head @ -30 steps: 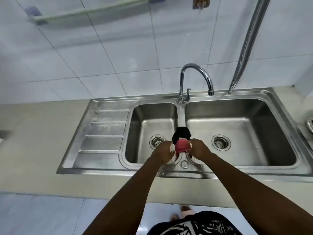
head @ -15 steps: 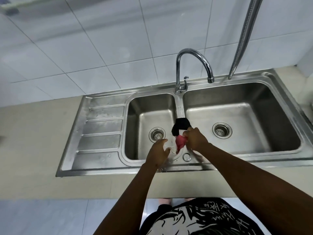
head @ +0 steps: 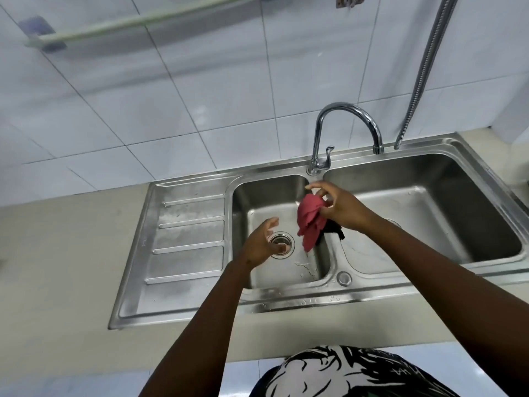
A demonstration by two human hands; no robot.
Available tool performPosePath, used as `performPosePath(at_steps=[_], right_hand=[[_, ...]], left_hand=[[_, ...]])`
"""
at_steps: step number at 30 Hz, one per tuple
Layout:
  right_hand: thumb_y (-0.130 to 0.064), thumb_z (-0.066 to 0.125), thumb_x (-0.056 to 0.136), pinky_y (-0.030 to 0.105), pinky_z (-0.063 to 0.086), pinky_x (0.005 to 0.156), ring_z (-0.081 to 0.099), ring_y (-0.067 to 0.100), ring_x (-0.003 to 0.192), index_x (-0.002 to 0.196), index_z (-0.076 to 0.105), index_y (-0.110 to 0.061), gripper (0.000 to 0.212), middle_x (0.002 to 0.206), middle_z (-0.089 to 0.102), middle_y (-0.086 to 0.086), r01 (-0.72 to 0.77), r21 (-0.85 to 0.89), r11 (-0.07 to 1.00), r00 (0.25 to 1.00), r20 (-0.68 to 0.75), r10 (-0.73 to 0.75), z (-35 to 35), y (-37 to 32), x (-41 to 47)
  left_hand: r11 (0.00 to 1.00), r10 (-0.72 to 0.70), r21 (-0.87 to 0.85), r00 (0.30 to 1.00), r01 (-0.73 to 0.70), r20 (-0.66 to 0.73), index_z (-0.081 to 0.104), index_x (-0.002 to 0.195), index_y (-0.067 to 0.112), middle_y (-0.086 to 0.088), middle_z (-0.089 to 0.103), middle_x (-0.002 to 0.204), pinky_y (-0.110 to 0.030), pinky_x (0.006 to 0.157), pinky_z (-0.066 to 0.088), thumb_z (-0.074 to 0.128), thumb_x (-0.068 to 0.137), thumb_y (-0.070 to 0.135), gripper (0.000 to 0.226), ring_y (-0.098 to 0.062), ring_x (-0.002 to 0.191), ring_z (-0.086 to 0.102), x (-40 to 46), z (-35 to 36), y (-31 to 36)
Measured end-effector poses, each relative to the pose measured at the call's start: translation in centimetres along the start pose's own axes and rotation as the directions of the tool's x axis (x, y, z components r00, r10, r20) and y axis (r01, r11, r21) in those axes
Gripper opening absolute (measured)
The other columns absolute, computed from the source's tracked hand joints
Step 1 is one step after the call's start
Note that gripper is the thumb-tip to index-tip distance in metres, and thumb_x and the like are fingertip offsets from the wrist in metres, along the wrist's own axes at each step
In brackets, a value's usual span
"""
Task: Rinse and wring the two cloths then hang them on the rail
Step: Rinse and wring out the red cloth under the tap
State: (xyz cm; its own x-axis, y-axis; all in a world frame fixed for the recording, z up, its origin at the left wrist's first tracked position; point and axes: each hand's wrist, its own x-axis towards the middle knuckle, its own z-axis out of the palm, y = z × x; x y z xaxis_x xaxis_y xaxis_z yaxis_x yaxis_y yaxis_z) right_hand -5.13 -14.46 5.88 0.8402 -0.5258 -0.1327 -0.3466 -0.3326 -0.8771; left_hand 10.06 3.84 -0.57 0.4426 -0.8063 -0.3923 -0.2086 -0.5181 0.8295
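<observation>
A: Nearest first, what is the left hand (head: 262, 243) doing?

B: It is empty, fingers spread wide, palm turned toward the cloth, hovering over the left basin's drain (head: 282, 244).

A: And the right hand (head: 336, 206)?

B: Pinched on the top of the red cloth (head: 310, 220), which hangs loose over the divider between the 2 basins of the sink (head: 177, 308). The black cloth (head: 333, 228) lies bunched on that divider, just under the wrist.

A: How will the red one handle?

B: I'd judge it soft, limp, heavier when wet and a bit slippery. Take the lower end in the left hand so both ends can be twisted.

A: Farther back?

B: The tap (head: 347, 130), no water visibly running, and the rail (head: 137, 22) high on the tiles, bare.
</observation>
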Motion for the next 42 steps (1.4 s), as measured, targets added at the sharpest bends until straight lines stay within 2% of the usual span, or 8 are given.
performPosePath(at_steps=[5,8,13,22,27,31,37,42], right_hand=[[0.010,0.052,0.075,0.043,0.049,0.098,0.058,0.026,0.112,0.099,0.070,-0.021,0.043,0.123,0.056,0.010,0.060,0.175,0.983,0.998,-0.036,-0.054,0.8,-2.4,1.2],[0.000,0.061,0.078,0.045,0.050,0.097,0.057,0.028,0.112,0.103,0.068,-0.018,0.032,0.125,0.051,0.013,0.010,0.239,0.971,0.999,-0.047,0.001,1.3,-3.8,1.5],[-0.018,0.083,0.064,0.021,0.038,0.087,0.049,0.015,0.100,0.121,0.047,-0.011,0.067,0.117,0.034,0.001,-0.043,-0.281,0.959,0.999,-0.015,0.040,2.0,-3.9,1.1],[0.001,0.046,0.078,0.040,0.045,0.077,0.053,0.033,0.092,0.109,0.049,-0.004,0.031,0.104,0.055,0.017,0.149,-0.629,0.763,0.989,0.095,-0.115,2.6,-2.4,1.6],[-0.013,0.044,0.087,0.044,0.046,0.085,0.048,0.028,0.102,0.129,0.044,-0.016,0.042,0.114,0.058,0.010,0.210,-0.623,0.754,0.978,0.139,-0.157,2.9,-2.7,1.5],[-0.050,0.063,0.074,0.034,0.047,0.077,0.047,0.019,0.095,0.114,0.047,-0.018,0.053,0.104,0.051,0.001,0.216,-0.712,0.668,0.976,0.145,-0.162,1.8,-2.7,1.9],[-0.017,0.056,0.081,0.035,0.049,0.067,0.060,0.026,0.077,0.090,0.055,-0.013,0.009,0.087,0.068,0.010,0.157,-0.797,0.583,0.988,0.120,-0.102,2.4,-4.0,3.3],[-0.025,0.055,0.084,0.030,0.043,0.065,0.060,0.025,0.071,0.079,0.061,-0.011,0.016,0.073,0.065,0.008,0.091,-0.668,0.738,0.977,0.202,0.063,1.7,-4.9,4.2]], left_hand=[[0.987,0.146,0.043,0.981,-0.152,0.128,0.018,0.149,0.025,0.002,0.041,0.148,-0.029,0.106,0.039,0.089,0.059,0.029,0.115,-0.012,0.134,0.039,2.0,-0.9,3.2],[0.982,0.189,-0.021,0.976,-0.188,0.109,0.052,0.124,0.023,0.004,0.065,0.105,-0.018,0.081,0.052,0.083,0.068,0.021,0.064,-0.007,0.094,0.065,2.6,-1.8,3.9],[0.981,0.146,0.104,0.978,-0.162,0.146,0.061,0.107,0.010,-0.003,0.066,0.087,-0.013,0.058,0.052,0.063,0.087,0.011,0.020,0.002,0.060,0.065,2.9,-3.4,4.6],[0.959,0.007,-0.255,0.889,0.124,0.458,0.051,0.107,0.011,-0.006,0.061,0.078,-0.020,0.051,0.054,0.043,0.090,-0.005,0.024,-0.011,0.057,0.056,3.0,-5.0,6.9],[0.989,-0.044,-0.104,0.873,0.107,0.486,0.053,0.096,0.016,0.001,0.045,0.069,-0.017,0.039,0.022,0.051,0.086,0.010,0.011,-0.007,0.050,0.028,3.2,-6.6,7.7],[0.982,-0.042,0.187,0.921,-0.034,0.388,0.058,0.102,0.015,0.004,0.049,0.068,-0.018,0.045,0.035,0.063,0.087,0.035,0.026,-0.007,0.053,0.039,2.8,-7.8,8.3],[0.877,0.148,0.432,0.974,-0.210,0.172,0.058,0.103,0.017,-0.002,0.061,0.085,-0.029,0.068,0.045,0.053,0.091,0.046,0.032,-0.017,0.075,0.056,2.2,-6.3,6.7],[0.629,0.441,0.715,0.897,-0.304,-0.007,0.054,0.111,0.016,-0.007,0.070,0.094,-0.029,0.065,0.050,0.043,0.096,0.044,0.033,-0.020,0.074,0.062,2.1,-5.7,6.3]])
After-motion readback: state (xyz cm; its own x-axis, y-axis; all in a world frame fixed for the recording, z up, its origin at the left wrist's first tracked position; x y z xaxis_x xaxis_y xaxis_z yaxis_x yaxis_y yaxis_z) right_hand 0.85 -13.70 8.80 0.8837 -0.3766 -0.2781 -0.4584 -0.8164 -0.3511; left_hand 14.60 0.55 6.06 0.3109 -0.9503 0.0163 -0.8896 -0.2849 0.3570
